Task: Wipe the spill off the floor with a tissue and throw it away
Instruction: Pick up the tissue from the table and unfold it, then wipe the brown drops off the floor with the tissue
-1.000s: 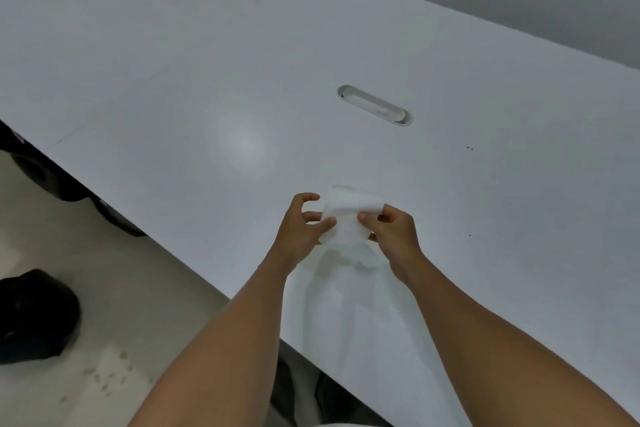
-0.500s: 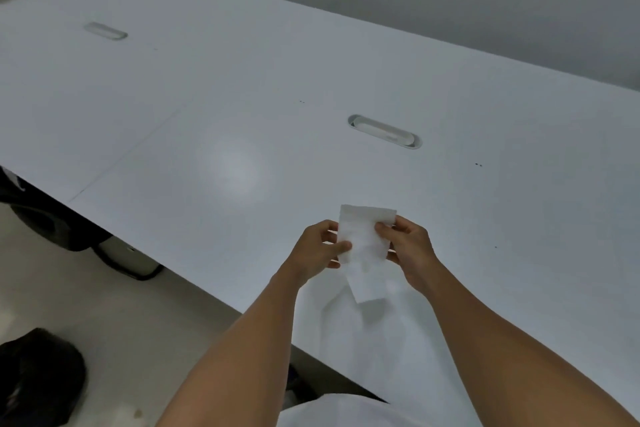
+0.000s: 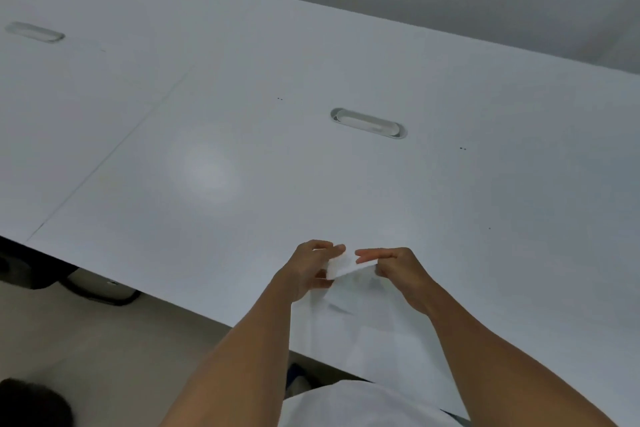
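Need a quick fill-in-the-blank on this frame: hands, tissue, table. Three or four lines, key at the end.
1. The white tissue is held by ____ hands, the left hand and the right hand.
2. The hands hold it above a white ____.
3. The table top has ____ oval cable slots in view.
4. The tissue is ____ in colour.

Missing words: both; table; two; white

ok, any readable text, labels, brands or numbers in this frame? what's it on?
None.
The table, its two oval slots and the wall show no print.
The tissue held between the left hand and right hand is plain white.
Small dark specks on the table are marks, not characters.
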Motion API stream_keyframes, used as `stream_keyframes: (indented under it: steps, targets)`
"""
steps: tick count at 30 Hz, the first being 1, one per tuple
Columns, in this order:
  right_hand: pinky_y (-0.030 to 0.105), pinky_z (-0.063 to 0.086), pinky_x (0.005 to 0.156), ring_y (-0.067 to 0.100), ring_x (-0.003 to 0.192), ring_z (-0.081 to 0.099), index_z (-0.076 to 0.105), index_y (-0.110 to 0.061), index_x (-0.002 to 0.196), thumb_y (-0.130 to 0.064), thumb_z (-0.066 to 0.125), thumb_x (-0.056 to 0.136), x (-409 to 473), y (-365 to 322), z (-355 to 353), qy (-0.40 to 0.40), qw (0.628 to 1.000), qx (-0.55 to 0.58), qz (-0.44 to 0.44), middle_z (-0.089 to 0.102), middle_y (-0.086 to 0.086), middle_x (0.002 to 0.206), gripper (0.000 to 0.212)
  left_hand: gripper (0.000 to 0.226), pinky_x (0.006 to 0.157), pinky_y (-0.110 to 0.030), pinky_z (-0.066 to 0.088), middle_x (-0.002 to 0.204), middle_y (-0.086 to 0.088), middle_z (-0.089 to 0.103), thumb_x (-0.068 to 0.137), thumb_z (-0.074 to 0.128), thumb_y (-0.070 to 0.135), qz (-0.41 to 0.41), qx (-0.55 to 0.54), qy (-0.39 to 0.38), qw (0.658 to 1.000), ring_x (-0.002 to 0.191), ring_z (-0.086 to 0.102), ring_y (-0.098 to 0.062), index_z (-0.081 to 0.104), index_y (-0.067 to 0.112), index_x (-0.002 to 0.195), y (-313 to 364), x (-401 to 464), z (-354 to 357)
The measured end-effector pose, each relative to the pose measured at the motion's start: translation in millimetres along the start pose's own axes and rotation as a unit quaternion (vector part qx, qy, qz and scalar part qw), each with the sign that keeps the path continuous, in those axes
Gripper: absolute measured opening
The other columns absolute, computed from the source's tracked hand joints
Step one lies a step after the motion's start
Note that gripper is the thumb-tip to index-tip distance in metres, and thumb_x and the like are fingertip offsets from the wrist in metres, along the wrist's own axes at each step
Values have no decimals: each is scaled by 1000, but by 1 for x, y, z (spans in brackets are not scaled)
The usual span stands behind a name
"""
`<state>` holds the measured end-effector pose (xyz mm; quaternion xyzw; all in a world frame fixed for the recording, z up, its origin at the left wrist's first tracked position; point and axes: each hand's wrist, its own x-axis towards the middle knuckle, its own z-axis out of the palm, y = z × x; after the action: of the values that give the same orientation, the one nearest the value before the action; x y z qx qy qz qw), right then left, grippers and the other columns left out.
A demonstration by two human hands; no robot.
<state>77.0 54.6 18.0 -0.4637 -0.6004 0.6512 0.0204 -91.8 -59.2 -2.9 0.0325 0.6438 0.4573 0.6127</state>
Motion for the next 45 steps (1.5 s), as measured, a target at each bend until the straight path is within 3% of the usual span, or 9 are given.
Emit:
stream_keyframes:
  steps: [6, 11, 18, 23, 27, 30, 34, 40, 45]
  targets:
    - [28, 48, 73, 21, 102, 65, 82, -13, 84, -15, 62, 66, 7, -2, 0, 66, 995, 66, 43, 77, -1, 102, 26, 53, 80, -38, 60, 122, -18, 69, 74, 75, -7, 63, -31, 9, 997, 97, 70, -29, 62, 12, 122, -2, 1, 5]
    - [38, 58, 78, 29, 102, 71, 64, -19, 123, -21, 72, 90, 13, -15, 8, -101, 993, 43, 47, 71, 11, 117, 34, 54, 90, -42, 60, 122, -15, 68, 75, 80, 1, 129, -93, 60, 985, 110, 67, -34, 63, 12, 125, -4, -25, 9]
    - [38, 62, 69, 35, 93, 74, 67, -14, 114, -8, 72, 89, 7, -25, 46, -245, 968, -47, 9, 71, 17, 108, 26, 40, 90, -43, 60, 119, -8, 74, 88, 69, 40, 105, -199, 189, 956, 107, 71, -29, 66, 16, 121, -43, -91, -5]
    - [37, 62, 64, 31, 87, 75, 72, -9, 104, -5, 70, 88, -33, -20, 125, -368, 917, -156, 1, 75, 14, 104, 17, 37, 98, -49, 56, 123, -9, 72, 94, 63, 30, 106, -261, 305, 910, 111, 69, -29, 63, 11, 126, -127, -168, -21]
    - [30, 57, 51, 23, 70, 74, 71, -5, 95, 2, 67, 86, -70, -4, 185, -430, 880, -202, -25, 73, 14, 91, 12, 20, 85, -38, 61, 112, -5, 74, 92, 65, 22, 128, -300, 390, 861, 103, 71, -23, 68, 16, 110, -186, -216, -37]
    - [33, 59, 57, 33, 84, 72, 69, -2, 102, 5, 68, 85, -106, 21, 237, -458, 858, -231, -34, 71, 21, 103, 18, 14, 79, -36, 62, 108, -4, 74, 87, 71, 21, 150, -332, 456, 812, 98, 72, -20, 66, 21, 100, -235, -257, -51]
    - [30, 60, 59, 26, 81, 68, 61, -3, 116, 5, 71, 87, -154, 53, 307, -462, 849, -244, -74, 67, 20, 104, 32, 35, 83, -45, 59, 106, -7, 69, 83, 66, 4, 159, -349, 560, 734, 92, 68, -24, 50, 15, 112, -298, -309, -80]
    - [34, 63, 63, 27, 85, 72, 53, -21, 130, -6, 74, 88, -228, 81, 407, -505, 832, -218, -69, 67, 15, 99, 49, 22, 75, -36, 58, 117, -9, 68, 86, 62, 7, 167, -311, 594, 723, 107, 63, -28, 71, 26, 80, -374, -383, -140]
    - [40, 65, 66, 30, 94, 70, 56, -29, 136, -4, 73, 89, -256, 94, 462, -524, 817, -230, -69, 66, 16, 106, 56, 32, 86, -44, 63, 135, -2, 60, 85, 72, 9, 162, -300, 588, 734, 117, 61, -30, 75, 26, 112, -414, -417, -190]
